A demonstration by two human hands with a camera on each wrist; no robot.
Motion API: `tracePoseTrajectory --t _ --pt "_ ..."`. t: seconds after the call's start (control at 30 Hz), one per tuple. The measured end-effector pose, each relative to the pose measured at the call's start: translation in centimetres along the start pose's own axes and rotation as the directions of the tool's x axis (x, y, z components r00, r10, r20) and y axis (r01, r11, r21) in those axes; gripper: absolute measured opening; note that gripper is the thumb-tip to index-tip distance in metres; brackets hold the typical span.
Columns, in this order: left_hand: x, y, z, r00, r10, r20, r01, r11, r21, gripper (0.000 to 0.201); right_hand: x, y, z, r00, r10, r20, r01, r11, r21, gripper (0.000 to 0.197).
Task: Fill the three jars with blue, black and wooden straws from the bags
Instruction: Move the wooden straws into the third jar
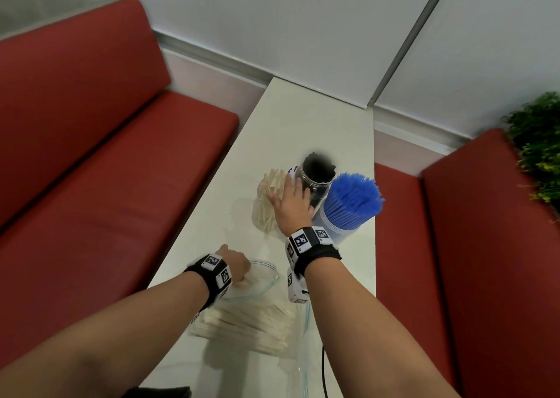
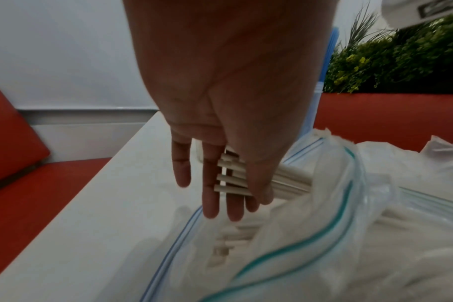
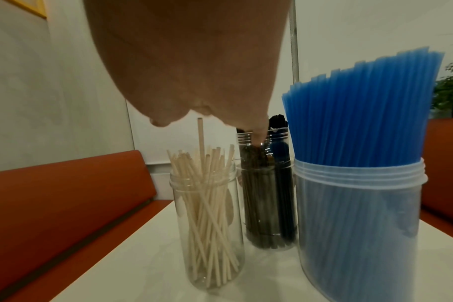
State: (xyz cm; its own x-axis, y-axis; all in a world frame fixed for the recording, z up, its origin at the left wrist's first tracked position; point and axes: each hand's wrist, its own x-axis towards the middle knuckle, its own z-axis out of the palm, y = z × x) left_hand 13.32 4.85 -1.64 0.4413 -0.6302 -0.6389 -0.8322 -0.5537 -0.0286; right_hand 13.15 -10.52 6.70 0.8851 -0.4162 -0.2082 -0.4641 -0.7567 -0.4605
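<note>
Three clear jars stand together on the white table [image 1: 303, 118]. The wooden-straw jar [image 1: 266, 212] [image 3: 207, 214] is loosely filled, the black-straw jar [image 1: 318, 176] [image 3: 269, 204] stands behind it, and the blue-straw jar [image 1: 348, 212] [image 3: 360, 224] is packed. My right hand [image 1: 292, 200] [image 3: 207, 110] hovers palm down with fingers spread over the wooden and black jars; one taller wooden straw [image 3: 201, 134] reaches up to it. My left hand [image 1: 238, 265] [image 2: 228, 194] is in the mouth of the zip bag [image 1: 260, 312] [image 2: 323, 245], thumb pinching a bundle of wooden straws [image 2: 236, 179] against the fingers.
Red benches flank the narrow table on the left [image 1: 121, 185] and right [image 1: 485, 246]. A green plant [image 1: 539, 143] sits behind the right bench. More crumpled clear plastic [image 2: 414, 163] lies near the bag. A black cable [image 1: 323, 367] hangs at the table's near end.
</note>
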Motion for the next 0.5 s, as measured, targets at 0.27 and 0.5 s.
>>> tracePoseTrajectory --t 0.27,0.5 --pt "-1.0 -0.6 -1.1 1.0 0.024 0.001 -0.023 0.995 -0.098 0.038 -2.1 0.0 0.7 0.929 -0.18 -0.322 0.224 0.969 0.104 0.057" --pt "-2.6 0.0 -3.8 1.0 -0.021 -0.008 0.021 0.996 -0.084 0.033 -5.8 1.5 4.4 0.846 -0.104 0.523 0.035 0.989 0.141 0.042"
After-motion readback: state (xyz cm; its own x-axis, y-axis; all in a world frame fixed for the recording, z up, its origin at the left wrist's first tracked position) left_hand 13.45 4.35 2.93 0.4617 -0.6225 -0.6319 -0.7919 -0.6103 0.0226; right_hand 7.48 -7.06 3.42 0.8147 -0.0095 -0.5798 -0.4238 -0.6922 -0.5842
